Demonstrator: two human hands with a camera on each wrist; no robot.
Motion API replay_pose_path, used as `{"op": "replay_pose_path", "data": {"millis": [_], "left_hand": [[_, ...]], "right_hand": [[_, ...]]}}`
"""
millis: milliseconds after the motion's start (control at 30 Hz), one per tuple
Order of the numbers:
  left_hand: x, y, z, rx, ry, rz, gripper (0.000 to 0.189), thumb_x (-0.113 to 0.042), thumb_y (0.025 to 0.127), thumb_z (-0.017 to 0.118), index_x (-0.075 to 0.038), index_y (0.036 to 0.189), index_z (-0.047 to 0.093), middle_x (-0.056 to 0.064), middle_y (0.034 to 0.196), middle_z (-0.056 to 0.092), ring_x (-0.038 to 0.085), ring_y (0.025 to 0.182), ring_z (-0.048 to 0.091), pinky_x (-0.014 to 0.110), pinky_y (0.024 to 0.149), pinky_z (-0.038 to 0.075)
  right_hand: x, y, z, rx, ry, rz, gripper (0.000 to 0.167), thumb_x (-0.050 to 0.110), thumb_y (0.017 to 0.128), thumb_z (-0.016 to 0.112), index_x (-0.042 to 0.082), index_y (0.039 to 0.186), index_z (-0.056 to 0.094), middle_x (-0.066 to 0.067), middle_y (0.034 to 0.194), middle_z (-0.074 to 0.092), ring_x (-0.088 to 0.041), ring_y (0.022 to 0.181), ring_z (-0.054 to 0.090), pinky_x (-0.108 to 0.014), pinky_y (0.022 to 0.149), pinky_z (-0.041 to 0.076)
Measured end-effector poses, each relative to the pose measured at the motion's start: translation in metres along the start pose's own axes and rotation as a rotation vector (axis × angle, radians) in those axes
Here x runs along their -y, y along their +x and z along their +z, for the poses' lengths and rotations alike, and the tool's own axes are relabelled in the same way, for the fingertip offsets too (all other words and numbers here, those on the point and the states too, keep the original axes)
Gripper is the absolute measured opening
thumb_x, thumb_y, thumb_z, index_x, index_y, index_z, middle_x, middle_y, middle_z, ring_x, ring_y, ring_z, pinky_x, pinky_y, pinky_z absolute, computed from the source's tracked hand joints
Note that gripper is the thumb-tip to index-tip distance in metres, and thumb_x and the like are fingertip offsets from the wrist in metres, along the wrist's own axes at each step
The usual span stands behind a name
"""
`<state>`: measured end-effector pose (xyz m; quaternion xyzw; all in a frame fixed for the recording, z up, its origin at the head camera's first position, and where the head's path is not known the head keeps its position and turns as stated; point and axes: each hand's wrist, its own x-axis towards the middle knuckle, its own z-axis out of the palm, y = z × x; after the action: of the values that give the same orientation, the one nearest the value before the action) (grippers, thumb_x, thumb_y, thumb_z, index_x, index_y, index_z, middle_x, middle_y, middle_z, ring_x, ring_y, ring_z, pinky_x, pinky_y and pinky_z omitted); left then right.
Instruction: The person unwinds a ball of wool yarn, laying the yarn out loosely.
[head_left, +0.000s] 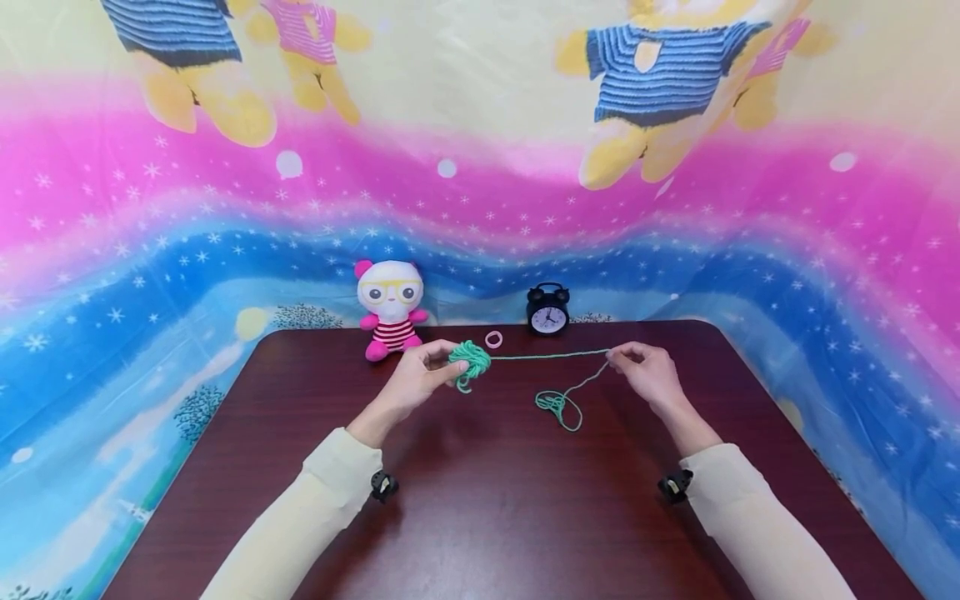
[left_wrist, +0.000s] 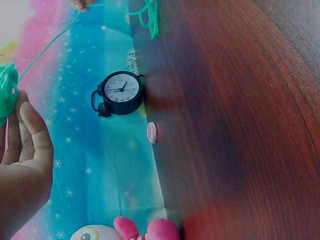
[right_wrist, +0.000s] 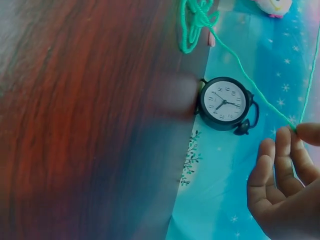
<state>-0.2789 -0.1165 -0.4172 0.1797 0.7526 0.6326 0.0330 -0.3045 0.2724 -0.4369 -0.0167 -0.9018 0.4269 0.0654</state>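
My left hand (head_left: 416,377) holds a wound bundle of green yarn (head_left: 469,362) between thumb and fingers, with a short loop hanging below it. From the bundle a strand (head_left: 551,357) runs taut to my right hand (head_left: 649,375), which pinches it between thumb and fingertip. Below the pinch the yarn slopes down to a loose tangle (head_left: 555,403) between the hands. In the right wrist view the strand bends at the fingertips (right_wrist: 283,134), and the tangle (right_wrist: 192,25) shows at the top. The left wrist view cuts off part of the bundle (left_wrist: 7,92).
A plush panda (head_left: 390,304) with yellow glasses sits at the table's back left. A pink ring-shaped band (head_left: 493,339) lies near the back edge, beside a black alarm clock (head_left: 548,310). A printed cloth backdrop (head_left: 480,208) surrounds the dark wooden table (head_left: 480,517).
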Motion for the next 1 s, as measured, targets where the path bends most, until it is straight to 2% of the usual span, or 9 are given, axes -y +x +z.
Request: {"op": "replay_pose_path", "data": {"millis": [167, 300, 400, 600, 700, 767, 867, 1000], "left_hand": [[-0.002, 0.001, 0.003, -0.012, -0.012, 0.005, 0.028, -0.012, 0.094, 0.069, 0.001, 0.119, 0.066, 0.002, 0.096, 0.073, 0.008, 0.078, 0.067, 0.037, 0.078, 0.061], [-0.001, 0.002, 0.006, 0.006, -0.009, 0.007, 0.029, -0.013, 0.094, 0.070, 0.001, 0.119, 0.066, 0.007, 0.098, 0.074, 0.008, 0.079, 0.068, 0.029, 0.075, 0.060], [0.001, 0.003, 0.008, 0.014, 0.002, 0.006, 0.029, -0.014, 0.094, 0.070, 0.001, 0.118, 0.066, 0.009, 0.099, 0.074, 0.007, 0.079, 0.068, 0.028, 0.075, 0.060], [0.001, 0.003, 0.012, 0.035, 0.007, -0.010, 0.028, -0.013, 0.094, 0.069, 0.000, 0.118, 0.066, 0.009, 0.100, 0.074, 0.008, 0.079, 0.069, 0.043, 0.081, 0.061], [0.001, 0.002, 0.014, 0.042, 0.000, -0.018, 0.028, -0.013, 0.094, 0.069, 0.000, 0.118, 0.066, 0.009, 0.100, 0.074, 0.008, 0.080, 0.070, 0.047, 0.083, 0.060], [0.000, 0.002, 0.015, 0.045, -0.004, -0.024, 0.028, -0.013, 0.093, 0.070, -0.001, 0.118, 0.067, 0.008, 0.100, 0.074, 0.008, 0.080, 0.070, 0.046, 0.083, 0.061], [0.000, 0.002, 0.016, 0.049, -0.005, -0.030, 0.028, -0.014, 0.093, 0.070, -0.002, 0.118, 0.067, 0.008, 0.100, 0.074, 0.009, 0.081, 0.070, 0.044, 0.082, 0.061], [0.000, 0.002, 0.016, 0.056, -0.009, -0.036, 0.028, -0.015, 0.093, 0.071, -0.002, 0.118, 0.067, 0.006, 0.099, 0.074, 0.010, 0.081, 0.070, 0.033, 0.078, 0.061]], "right_hand": [[-0.007, -0.001, 0.002, 0.116, -0.024, -0.019, 0.026, 0.031, 0.101, 0.059, 0.012, 0.109, 0.074, -0.011, 0.105, 0.073, -0.024, 0.093, 0.068, -0.029, 0.076, 0.052], [-0.011, 0.000, 0.005, 0.180, -0.026, -0.045, 0.022, 0.026, 0.099, 0.060, 0.011, 0.109, 0.074, -0.013, 0.103, 0.073, -0.024, 0.089, 0.067, -0.030, 0.075, 0.053], [-0.010, -0.001, 0.007, 0.192, -0.045, -0.066, 0.023, 0.028, 0.099, 0.062, 0.012, 0.110, 0.073, -0.014, 0.104, 0.073, -0.023, 0.087, 0.066, -0.030, 0.073, 0.052], [0.004, -0.009, 0.014, 0.190, -0.074, -0.099, 0.024, 0.031, 0.098, 0.063, 0.013, 0.113, 0.071, -0.017, 0.106, 0.072, -0.027, 0.090, 0.065, -0.030, 0.070, 0.050], [0.014, -0.013, 0.019, 0.207, -0.058, -0.118, 0.022, 0.030, 0.098, 0.064, 0.015, 0.113, 0.071, -0.016, 0.106, 0.072, -0.032, 0.092, 0.065, -0.031, 0.070, 0.051], [0.021, -0.016, 0.023, 0.216, -0.051, -0.146, 0.020, 0.029, 0.097, 0.065, 0.017, 0.112, 0.072, -0.013, 0.105, 0.073, -0.032, 0.091, 0.065, -0.032, 0.070, 0.052], [0.031, -0.020, 0.030, 0.225, -0.042, -0.200, 0.018, 0.029, 0.096, 0.067, 0.019, 0.109, 0.073, -0.006, 0.102, 0.074, -0.025, 0.089, 0.066, -0.032, 0.071, 0.052], [0.043, -0.026, 0.040, 0.258, -0.018, -0.259, 0.014, 0.030, 0.095, 0.069, 0.023, 0.106, 0.073, 0.001, 0.099, 0.074, -0.017, 0.087, 0.067, -0.033, 0.075, 0.054]]}}
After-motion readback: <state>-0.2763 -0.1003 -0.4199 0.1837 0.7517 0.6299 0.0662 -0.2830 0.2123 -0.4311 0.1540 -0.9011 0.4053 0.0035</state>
